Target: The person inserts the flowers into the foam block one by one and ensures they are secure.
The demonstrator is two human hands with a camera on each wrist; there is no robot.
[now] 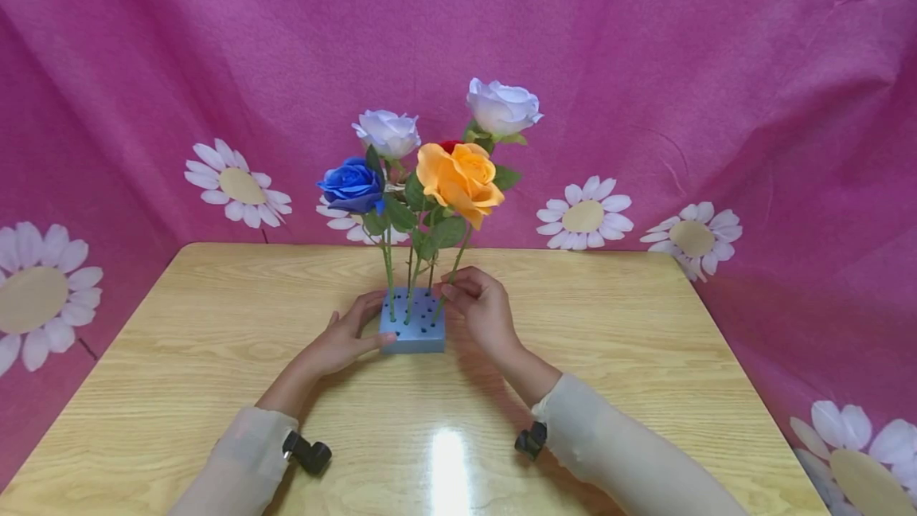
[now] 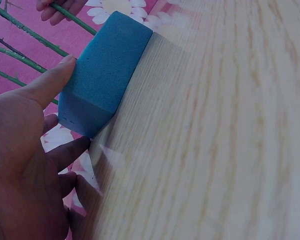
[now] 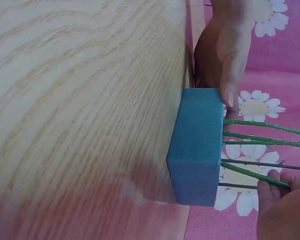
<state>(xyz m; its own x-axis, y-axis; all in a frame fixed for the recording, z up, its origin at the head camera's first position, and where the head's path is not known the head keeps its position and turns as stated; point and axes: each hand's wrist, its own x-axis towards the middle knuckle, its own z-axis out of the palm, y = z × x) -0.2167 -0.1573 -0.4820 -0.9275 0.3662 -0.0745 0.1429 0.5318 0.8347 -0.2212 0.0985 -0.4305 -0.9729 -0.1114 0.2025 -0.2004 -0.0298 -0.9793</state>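
Observation:
A blue foam block (image 1: 413, 346) with holes in its top stands on the table, several artificial roses upright in it. My left hand (image 1: 344, 341) holds the block's left side, its thumb (image 2: 57, 80) on the top edge and fingertips against the side. With thumb and fingers my right hand (image 1: 487, 309) pinches the green stem (image 3: 255, 175) of the orange rose (image 1: 462, 177), just above the block. That stem leans right, its foot at the block's top. Around it are a blue rose (image 1: 353, 185), two whitish roses (image 1: 504, 108) and a red rose (image 1: 450, 146), mostly hidden.
The wooden table (image 1: 609, 341) reaches back to a pink cloth (image 1: 286, 38) printed with white daisies. Black wrist cameras (image 1: 308, 452) sit on both sleeves. Light glares off the table's front (image 1: 449, 472).

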